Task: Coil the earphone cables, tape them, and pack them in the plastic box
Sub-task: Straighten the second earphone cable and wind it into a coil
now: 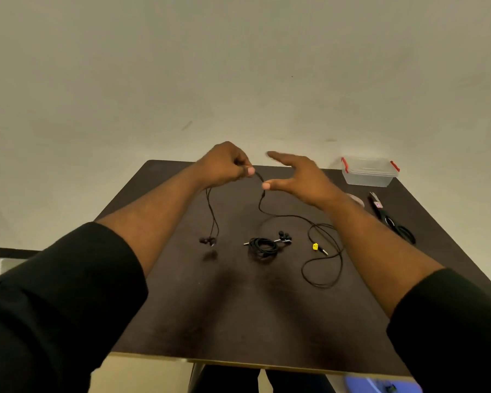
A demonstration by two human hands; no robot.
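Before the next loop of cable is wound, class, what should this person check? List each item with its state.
1. Left hand pinches the loose cable: ok.
2. Right hand grips the cable: not ok, fingers spread open.
3. Earbuds hang free below the left hand: ok.
4. Plug end free of knots: cannot tell, it lies in loose loops.
5. Finished coil clear of the loose cable: ok.
6. Plastic box open for packing: not ok, its lid appears shut.
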